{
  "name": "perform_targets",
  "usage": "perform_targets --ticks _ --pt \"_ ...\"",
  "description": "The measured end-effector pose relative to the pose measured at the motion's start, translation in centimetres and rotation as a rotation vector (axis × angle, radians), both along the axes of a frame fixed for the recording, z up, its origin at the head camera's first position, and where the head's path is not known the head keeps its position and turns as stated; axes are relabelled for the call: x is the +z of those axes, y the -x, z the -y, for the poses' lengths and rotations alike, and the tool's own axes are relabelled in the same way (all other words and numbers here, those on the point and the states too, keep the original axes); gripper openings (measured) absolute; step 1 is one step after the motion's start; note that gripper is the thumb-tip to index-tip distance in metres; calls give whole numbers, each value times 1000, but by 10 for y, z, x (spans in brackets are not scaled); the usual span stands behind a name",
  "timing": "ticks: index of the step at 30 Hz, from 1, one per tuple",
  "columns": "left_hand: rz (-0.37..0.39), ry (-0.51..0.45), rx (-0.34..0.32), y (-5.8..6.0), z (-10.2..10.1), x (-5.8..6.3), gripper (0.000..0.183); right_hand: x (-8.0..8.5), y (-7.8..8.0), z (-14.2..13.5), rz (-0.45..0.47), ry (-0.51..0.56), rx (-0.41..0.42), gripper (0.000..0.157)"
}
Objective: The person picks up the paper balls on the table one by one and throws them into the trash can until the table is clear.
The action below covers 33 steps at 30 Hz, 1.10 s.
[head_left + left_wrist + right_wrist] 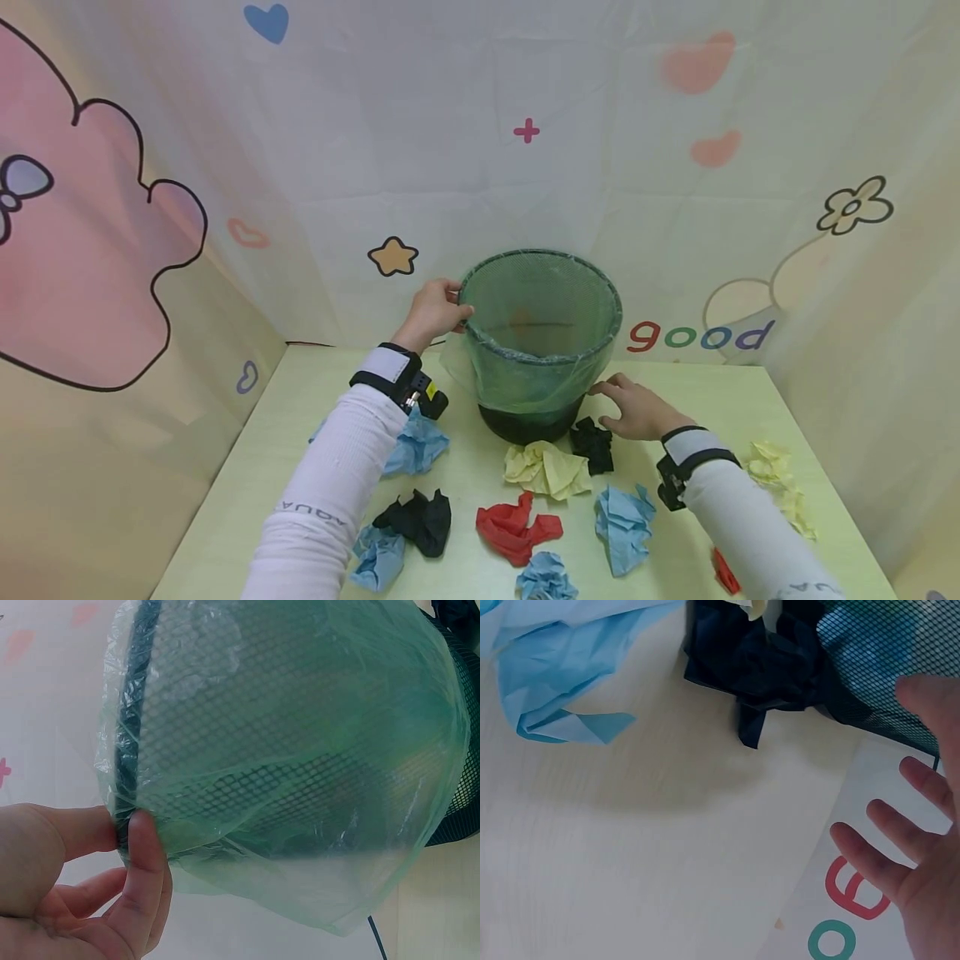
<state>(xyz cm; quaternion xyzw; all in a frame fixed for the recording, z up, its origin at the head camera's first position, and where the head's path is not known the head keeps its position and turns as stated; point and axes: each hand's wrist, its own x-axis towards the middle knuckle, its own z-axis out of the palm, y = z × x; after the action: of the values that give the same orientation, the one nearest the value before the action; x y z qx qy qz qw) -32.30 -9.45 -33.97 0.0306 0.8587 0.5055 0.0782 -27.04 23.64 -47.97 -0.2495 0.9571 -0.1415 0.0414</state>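
A dark mesh waste bin [517,427] stands upright near the back of the table, lined with a thin green translucent bag [543,387] folded over its rim. My left hand [433,315] pinches the rim and bag edge at the bin's left side; in the left wrist view its thumb and fingers grip the rim [129,742]. Beside the bin's lower right side is my right hand [637,410], fingers spread and holding nothing. Whether its fingertips touch the bin, I cannot tell. Just below that hand lies a crumpled black paper [592,446], against the bin's base.
Crumpled papers lie in front of the bin: yellow [547,471], red [517,529], light blue [625,529] and black [423,521]. More yellow paper [780,479] lies at the right, partly behind my right forearm. A printed curtain [450,125] hangs behind the table.
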Motion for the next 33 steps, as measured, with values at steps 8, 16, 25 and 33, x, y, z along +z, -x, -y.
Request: perform_targets --ticks 8,16,25,33 --pt "-1 -10 -2 0 0 0 51 -12 -6 7 30 1 48 40" --pt "-2 -1 -1 -1 1 -1 51 -23 -10 12 32 -32 89 41" --pt "2 -20 -3 0 1 -1 52 -32 -15 16 70 -93 88 46" --pt "10 -20 1 1 0 -2 52 -38 -19 12 171 -96 15 51"
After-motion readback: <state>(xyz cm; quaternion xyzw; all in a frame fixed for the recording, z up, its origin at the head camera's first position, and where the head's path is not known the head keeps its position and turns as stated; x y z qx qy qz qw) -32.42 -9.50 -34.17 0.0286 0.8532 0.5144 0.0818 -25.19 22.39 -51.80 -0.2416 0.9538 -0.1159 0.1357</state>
